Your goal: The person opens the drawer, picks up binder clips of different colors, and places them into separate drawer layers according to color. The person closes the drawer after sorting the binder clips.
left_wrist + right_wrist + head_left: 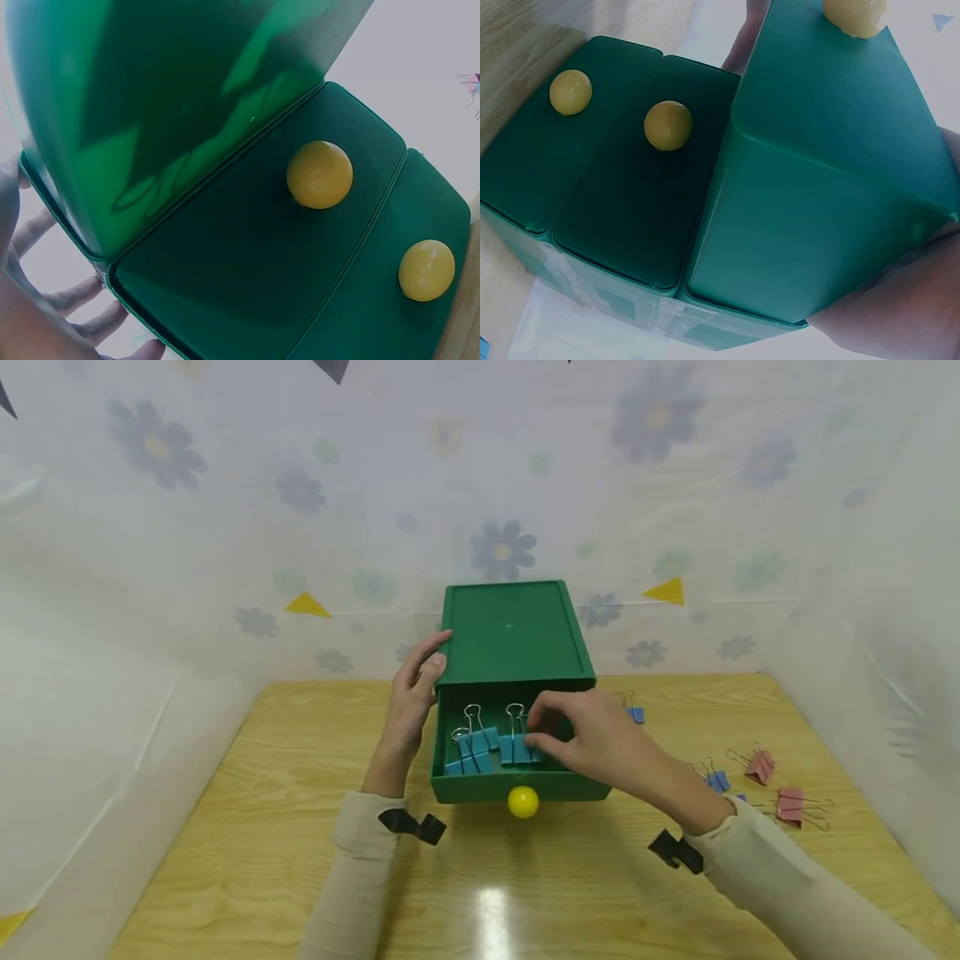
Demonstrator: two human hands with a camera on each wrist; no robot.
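Note:
A green drawer cabinet (pixel 513 631) stands at the back middle of the wooden table. Its top drawer (pixel 480 787), with a yellow knob (pixel 522 802), is pulled out toward me. Several blue binder clips (pixel 472 752) lie inside it. My right hand (pixel 536 733) reaches into the drawer and pinches a blue binder clip (pixel 517 749) between thumb and fingers. My left hand (pixel 423 672) grips the cabinet's upper left front corner. The right wrist view shows the open drawer (pixel 832 187) above two closed drawers with yellow knobs (pixel 668 125). In the left wrist view my fingers (pixel 90 322) spread behind the cabinet (pixel 150 112).
Loose clips lie on the table (pixel 300 860) to the right of the cabinet: a blue one (pixel 635 713) close by, another blue one (pixel 716 778), and two pink ones (pixel 761 766) (pixel 791 804) near the right edge. Flowered sheeting encloses the table at the back and on both sides.

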